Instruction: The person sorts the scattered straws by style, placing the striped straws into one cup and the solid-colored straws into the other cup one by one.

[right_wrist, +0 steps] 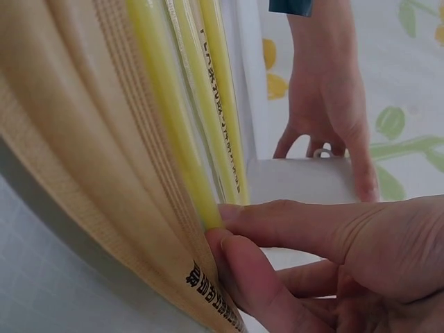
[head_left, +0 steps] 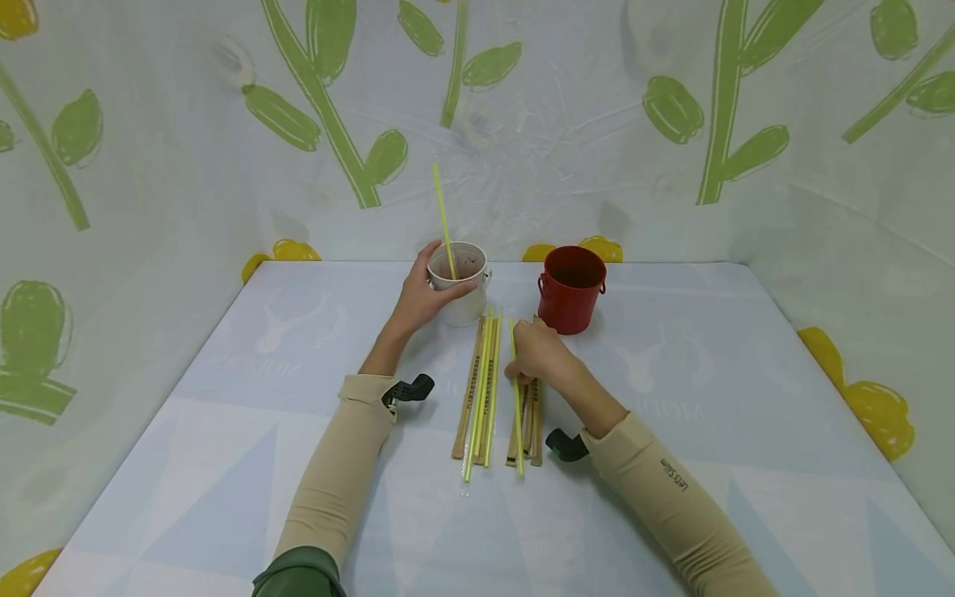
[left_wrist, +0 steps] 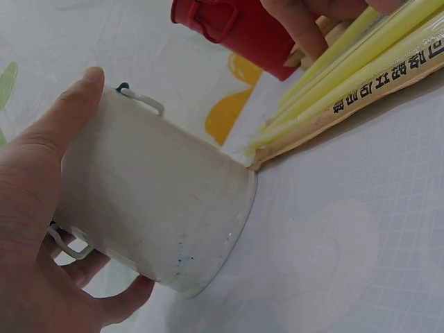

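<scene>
My left hand (head_left: 419,297) grips a small white bucket (left_wrist: 152,194) by its side, fingers and thumb spread round it. One yellow straw (head_left: 443,207) leans upright inside that bucket. With thumb and forefinger my right hand (head_left: 543,355) pinches a yellow straw (right_wrist: 173,118) lying over brown paper-wrapped straws (head_left: 536,423). To the left of that hand lie more yellow straws (head_left: 477,406) in clear wrappers, side by side with brown paper-wrapped straws (head_left: 467,410) bearing dark print. The far ends of the right-hand bundle are partly hidden by my right hand.
A red bucket (head_left: 570,294) with small side handles stands right of the white one, just beyond my right hand. The pale table (head_left: 224,481) ends at the back against a white sheet (head_left: 552,149) printed with green plants.
</scene>
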{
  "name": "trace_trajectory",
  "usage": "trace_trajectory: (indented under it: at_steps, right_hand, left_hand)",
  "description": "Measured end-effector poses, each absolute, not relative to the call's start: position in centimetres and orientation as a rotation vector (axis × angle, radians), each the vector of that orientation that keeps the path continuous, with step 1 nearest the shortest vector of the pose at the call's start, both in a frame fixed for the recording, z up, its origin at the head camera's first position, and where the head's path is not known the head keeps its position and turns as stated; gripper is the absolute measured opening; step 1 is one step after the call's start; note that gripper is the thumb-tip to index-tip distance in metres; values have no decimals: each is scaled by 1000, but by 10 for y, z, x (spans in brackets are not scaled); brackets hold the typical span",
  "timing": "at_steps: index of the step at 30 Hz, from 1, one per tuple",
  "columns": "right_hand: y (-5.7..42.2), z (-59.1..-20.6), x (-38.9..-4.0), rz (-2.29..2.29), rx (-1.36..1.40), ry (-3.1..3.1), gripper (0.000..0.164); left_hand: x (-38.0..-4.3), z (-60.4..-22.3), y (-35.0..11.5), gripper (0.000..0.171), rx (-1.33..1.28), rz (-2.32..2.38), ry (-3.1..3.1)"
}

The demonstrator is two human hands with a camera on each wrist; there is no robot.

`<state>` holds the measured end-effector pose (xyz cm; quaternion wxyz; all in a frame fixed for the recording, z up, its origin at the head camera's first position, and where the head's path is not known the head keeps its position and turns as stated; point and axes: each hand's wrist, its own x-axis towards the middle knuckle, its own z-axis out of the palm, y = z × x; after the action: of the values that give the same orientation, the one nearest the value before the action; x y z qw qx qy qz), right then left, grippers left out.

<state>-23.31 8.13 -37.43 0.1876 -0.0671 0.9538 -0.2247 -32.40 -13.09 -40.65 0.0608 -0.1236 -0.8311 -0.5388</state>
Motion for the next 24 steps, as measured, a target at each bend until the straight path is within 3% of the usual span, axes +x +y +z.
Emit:
trace_trajectory:
  at_steps: [24]
  right_hand:
    - [79,-378,-234,-580,-217,2718,21]
  left_hand:
    - [-322,-405,-130,97,-361,-1648,-2516]
